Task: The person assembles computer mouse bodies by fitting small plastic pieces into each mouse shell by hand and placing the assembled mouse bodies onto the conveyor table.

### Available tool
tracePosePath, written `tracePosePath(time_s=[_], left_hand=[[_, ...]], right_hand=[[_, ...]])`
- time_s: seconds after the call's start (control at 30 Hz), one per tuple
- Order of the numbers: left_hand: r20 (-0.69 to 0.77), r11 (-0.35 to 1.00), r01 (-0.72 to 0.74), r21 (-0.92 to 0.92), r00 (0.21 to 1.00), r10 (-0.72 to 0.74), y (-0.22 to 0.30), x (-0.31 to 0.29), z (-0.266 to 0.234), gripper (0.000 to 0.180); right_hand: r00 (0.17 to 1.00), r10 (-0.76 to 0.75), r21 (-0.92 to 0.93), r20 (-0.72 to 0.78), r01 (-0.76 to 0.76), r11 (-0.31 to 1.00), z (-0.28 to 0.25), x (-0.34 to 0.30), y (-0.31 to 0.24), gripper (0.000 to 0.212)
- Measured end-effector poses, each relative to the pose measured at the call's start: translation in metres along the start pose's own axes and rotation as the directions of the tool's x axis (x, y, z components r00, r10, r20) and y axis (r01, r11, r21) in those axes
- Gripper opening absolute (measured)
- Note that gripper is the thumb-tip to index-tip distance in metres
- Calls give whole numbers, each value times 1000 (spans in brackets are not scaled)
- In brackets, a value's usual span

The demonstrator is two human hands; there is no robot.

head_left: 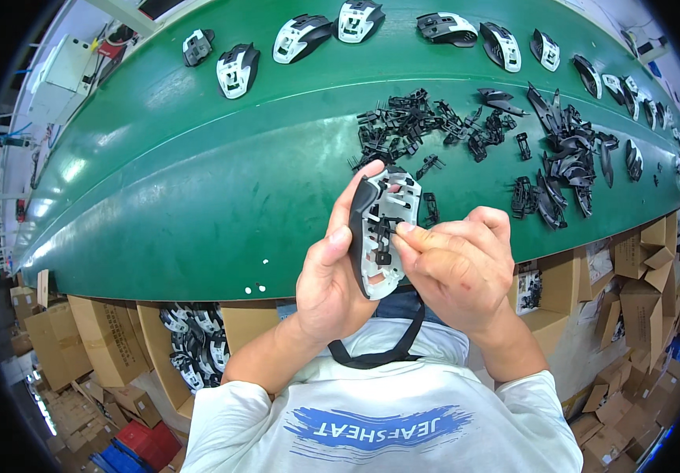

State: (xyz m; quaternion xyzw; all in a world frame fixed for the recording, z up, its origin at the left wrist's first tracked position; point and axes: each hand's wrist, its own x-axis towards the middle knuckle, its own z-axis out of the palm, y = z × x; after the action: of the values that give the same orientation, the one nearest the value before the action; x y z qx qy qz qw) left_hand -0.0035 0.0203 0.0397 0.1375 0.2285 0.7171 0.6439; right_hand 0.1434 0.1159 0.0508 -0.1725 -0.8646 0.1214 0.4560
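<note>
A white and black computer mouse shell (395,203) is held up over the near edge of the green table, its hollow inside facing me. My left hand (332,272) grips the shell along its black side, thumb in front and fingers behind. Inside the shell lies a small black plastic bracket (383,240). With thumb and forefinger together, my right hand (462,268) pinches the bracket's right end against the shell. How far the bracket is seated I cannot tell.
Behind the hands lies a heap of black brackets (399,126). Further right is a pile of curved black side pieces (572,158). Several mouse shells (300,38) line the table's far side. Below the near edge stand cardboard boxes (107,339), one holding mouse shells (198,339).
</note>
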Motion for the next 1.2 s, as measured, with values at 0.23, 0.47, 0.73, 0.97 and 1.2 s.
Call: tracePosePath(time_s=[0.23,0.47,0.73,0.97,1.2], left_hand=[[-24,998,58,39,998,-57,-3,-6,4,72],[9,991,132,22,991,-132,-7,-2,-7,71],[-62,978,111,177,993,-102,-11,-1,-4,74],[-94,975,217,-44,971,-220,-12,1,-4,74],[-101,983,148,105,985,-137,-16,-2,-6,71]], right_hand=[[994,-24,-84,105,33,996,-12,1,3,21],[992,54,96,115,-66,993,-12,-3,13,24],[982,64,130,178,-87,988,-14,-5,15,28],[981,112,204,157,-143,968,-10,-9,21,29],[960,89,62,266,-110,992,-12,-8,16,23]])
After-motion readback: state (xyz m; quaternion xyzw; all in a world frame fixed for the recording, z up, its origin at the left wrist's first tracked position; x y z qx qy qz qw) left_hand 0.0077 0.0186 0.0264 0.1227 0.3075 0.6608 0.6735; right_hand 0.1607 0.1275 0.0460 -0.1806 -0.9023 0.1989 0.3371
